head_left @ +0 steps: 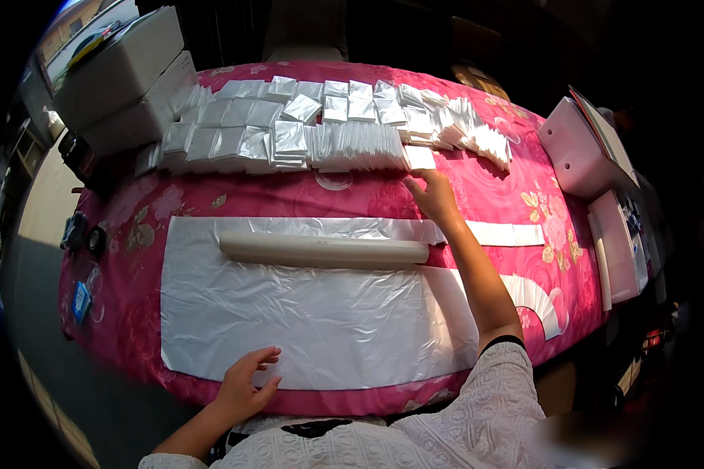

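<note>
A thin white plastic sheet (313, 328) lies spread out before me, shaped like a disposable apron, with a straight strip (508, 234) and a curved, creased strip (536, 303) at its right end. Across its upper part rests a long grey-beige tube (325, 249). My left hand (246, 384) hovers at the sheet's near edge, fingers apart and holding nothing. Beyond the sheet my right hand (432, 194) reaches to the near edge of a flat white packet (421, 158); thumb and forefinger look apart, and whether they touch it is unclear.
Rows of folded white plastic packets (356, 144) fill the far side of the pink flowered tablecloth (125, 313). White boxes (133, 86) are stacked at the far left. More white boxes (575, 148) stand at right. A blue packet (80, 302) and black roll (97, 241) lie left.
</note>
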